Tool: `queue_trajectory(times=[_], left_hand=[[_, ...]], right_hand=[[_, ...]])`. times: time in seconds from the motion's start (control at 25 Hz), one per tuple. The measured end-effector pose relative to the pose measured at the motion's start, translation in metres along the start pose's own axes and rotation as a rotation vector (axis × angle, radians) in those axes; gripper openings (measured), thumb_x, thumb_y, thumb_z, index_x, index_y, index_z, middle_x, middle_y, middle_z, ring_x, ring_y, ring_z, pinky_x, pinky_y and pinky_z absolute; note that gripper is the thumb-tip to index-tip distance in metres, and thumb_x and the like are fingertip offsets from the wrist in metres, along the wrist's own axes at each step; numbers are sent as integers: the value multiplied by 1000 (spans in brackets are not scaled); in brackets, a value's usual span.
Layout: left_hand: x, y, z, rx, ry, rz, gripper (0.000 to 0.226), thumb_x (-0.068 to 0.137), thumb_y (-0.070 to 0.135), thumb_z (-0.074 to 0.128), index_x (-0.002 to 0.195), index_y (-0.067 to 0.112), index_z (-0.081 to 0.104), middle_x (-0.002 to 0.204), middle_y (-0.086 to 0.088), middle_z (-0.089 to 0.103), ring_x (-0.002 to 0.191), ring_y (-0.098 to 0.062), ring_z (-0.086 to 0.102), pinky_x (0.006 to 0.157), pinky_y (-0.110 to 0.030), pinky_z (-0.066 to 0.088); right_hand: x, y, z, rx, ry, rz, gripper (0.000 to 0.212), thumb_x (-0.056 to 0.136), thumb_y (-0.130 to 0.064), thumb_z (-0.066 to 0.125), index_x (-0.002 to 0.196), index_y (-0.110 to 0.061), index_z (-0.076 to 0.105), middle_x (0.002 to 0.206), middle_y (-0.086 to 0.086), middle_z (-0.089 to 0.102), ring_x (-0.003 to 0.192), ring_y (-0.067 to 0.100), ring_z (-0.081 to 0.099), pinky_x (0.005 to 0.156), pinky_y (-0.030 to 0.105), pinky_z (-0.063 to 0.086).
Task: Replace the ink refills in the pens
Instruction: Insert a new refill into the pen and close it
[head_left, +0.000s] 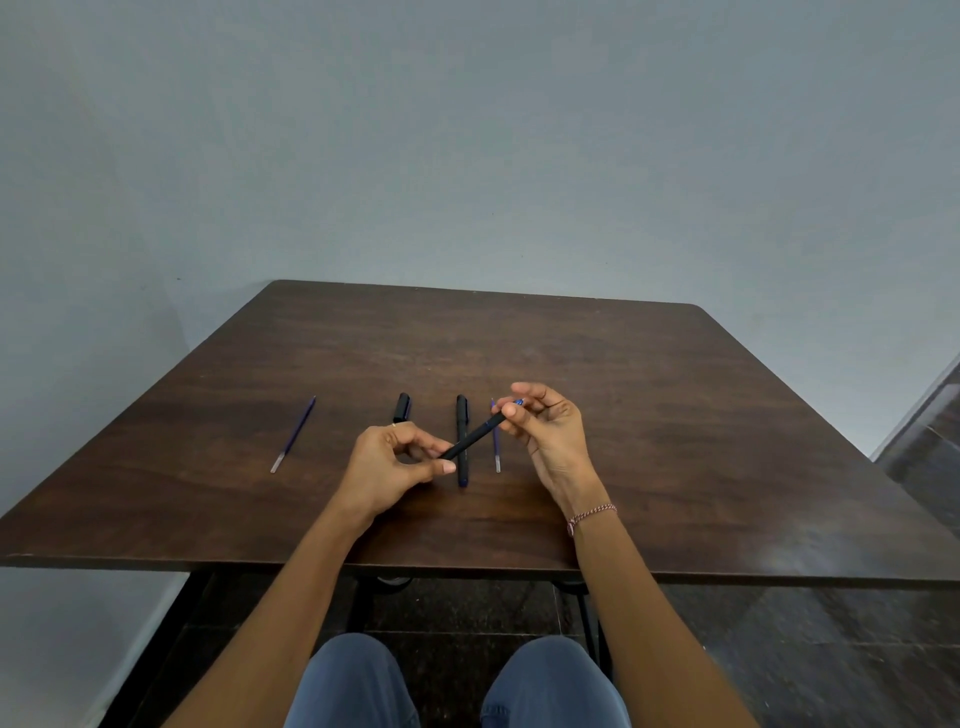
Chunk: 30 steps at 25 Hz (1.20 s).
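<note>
Black pen (475, 436) btwn both hands, its ends hidden by fingers

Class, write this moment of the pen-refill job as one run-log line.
left hand: holds black pen barrel | right hand: grips its blue tip end | table: capped pen, cap, two refills

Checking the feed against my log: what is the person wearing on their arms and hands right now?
Both forearms are bare, with no sleeves in view. The right wrist carries a thin braided thread bracelet in red and white, with a short end hanging. The left hand has a slim gold-coloured ring on one finger. The right hand shows no rings. No gloves or watch.
</note>
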<state>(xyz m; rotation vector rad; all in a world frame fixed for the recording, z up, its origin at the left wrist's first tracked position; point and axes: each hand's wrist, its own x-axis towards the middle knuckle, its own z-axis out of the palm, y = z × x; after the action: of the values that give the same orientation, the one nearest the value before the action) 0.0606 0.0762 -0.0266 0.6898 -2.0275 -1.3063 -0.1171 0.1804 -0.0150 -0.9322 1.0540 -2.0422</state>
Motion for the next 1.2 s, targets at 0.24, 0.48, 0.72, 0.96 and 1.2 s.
queue_trajectory(times=[0.24,0.48,0.72,0.96,1.2], left_hand=[[0,1,1,-68,33,-23,23,65,8,83,80,21,73,65,6,70,65,-12,68,62,-23,57],[-1,2,1,-54,14,-9,23,65,9,84,78,24,73,70,5,72,69,-13,69,62,-21,57],[-1,3,0,-26,4,-14,23,65,11,84,77,28,73,72,6,72,69,-13,70,63,-21,56],[-1,4,0,-66,34,-37,22,65,10,83,80,23,73,67,5,71,62,-14,68,62,-22,57],[-3,6,0,-61,7,-36,21,66,10,83,80,23,73,71,-2,71,69,-16,70,62,-23,57]], right_hand=[[-1,-1,0,98,-138,55,37,78,-9,65,116,-9,63,115,7,70,114,21,63,89,26,54],[-1,1,2,26,-72,107,25,75,-6,65,99,-9,69,91,8,76,89,19,72,71,23,58],[-1,2,2,4,-39,82,22,69,-7,71,90,-16,70,84,5,75,85,16,72,68,22,57],[0,1,0,141,-197,115,39,83,-3,60,122,-10,61,116,9,69,115,23,62,92,29,53],[-3,-2,3,107,-118,107,28,75,-4,65,102,-8,66,93,10,75,91,21,72,72,25,58]])
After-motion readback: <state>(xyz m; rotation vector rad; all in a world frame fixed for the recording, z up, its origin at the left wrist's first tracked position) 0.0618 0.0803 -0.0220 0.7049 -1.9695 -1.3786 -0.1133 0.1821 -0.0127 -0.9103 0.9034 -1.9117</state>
